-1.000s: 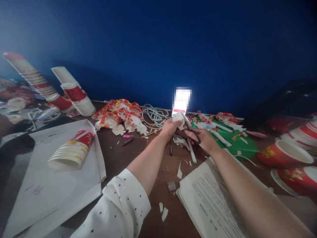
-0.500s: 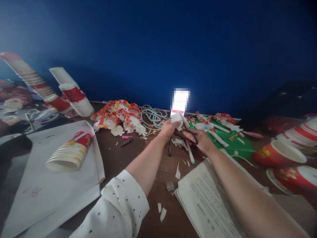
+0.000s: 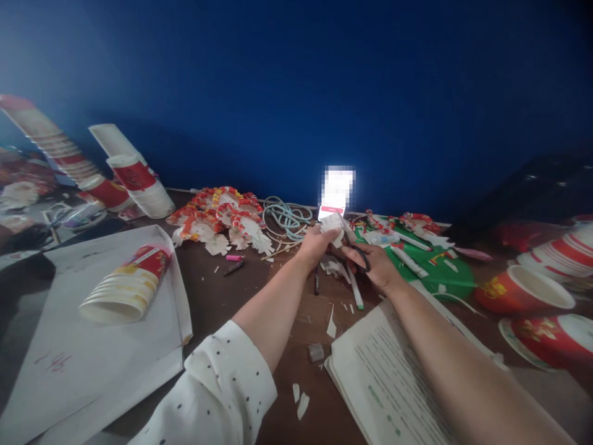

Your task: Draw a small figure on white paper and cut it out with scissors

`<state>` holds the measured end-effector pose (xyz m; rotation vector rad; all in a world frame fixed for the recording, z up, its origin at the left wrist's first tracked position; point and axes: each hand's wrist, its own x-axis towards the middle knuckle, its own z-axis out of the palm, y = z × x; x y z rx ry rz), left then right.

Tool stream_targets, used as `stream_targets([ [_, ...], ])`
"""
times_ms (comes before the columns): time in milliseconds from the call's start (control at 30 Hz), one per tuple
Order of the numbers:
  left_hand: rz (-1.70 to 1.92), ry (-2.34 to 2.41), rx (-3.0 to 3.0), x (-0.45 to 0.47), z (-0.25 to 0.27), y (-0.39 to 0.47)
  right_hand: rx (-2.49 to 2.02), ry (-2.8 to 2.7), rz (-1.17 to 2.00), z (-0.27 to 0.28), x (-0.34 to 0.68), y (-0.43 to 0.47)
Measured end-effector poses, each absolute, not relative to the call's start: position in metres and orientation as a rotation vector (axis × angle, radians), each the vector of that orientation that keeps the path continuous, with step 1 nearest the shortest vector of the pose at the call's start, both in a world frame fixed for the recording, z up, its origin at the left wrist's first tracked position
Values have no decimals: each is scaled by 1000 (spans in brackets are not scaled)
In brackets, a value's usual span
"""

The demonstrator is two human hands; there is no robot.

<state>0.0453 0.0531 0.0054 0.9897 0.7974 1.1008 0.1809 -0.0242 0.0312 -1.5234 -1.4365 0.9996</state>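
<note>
Between finger and thumb, my left hand [image 3: 316, 243] grips a small piece of white paper [image 3: 332, 227]. My right hand [image 3: 376, 264] has its fingers through the dark handles of a pair of scissors [image 3: 358, 253], whose blades lie against the paper's right side. Both hands meet over the far middle of the brown table [image 3: 259, 303]. Below them are white paper scraps [image 3: 334, 267] and a white marker with a green tip [image 3: 356, 290]. Just behind the paper stands a brightly lit phone [image 3: 337, 190], its screen blurred out.
Red-and-white paper cut-outs [image 3: 217, 216] and a coiled pale cable [image 3: 287, 216] lie along the blue wall. Stacked paper cups [image 3: 123, 287] rest on a white box lid [image 3: 152, 346] at left. A printed booklet [image 3: 389, 371] and red cups [image 3: 523, 289] are at right.
The scissors' blades have shifted slightly against the paper, and the paper's angle has changed a little. My hands stay in nearly the same place; the view has moved slightly.
</note>
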Motion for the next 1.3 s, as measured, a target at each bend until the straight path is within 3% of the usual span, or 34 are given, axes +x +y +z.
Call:
stream_targets([
  [1300, 1139, 760, 940, 52, 5, 52, -1493, -1483, 934, 26, 182, -22],
])
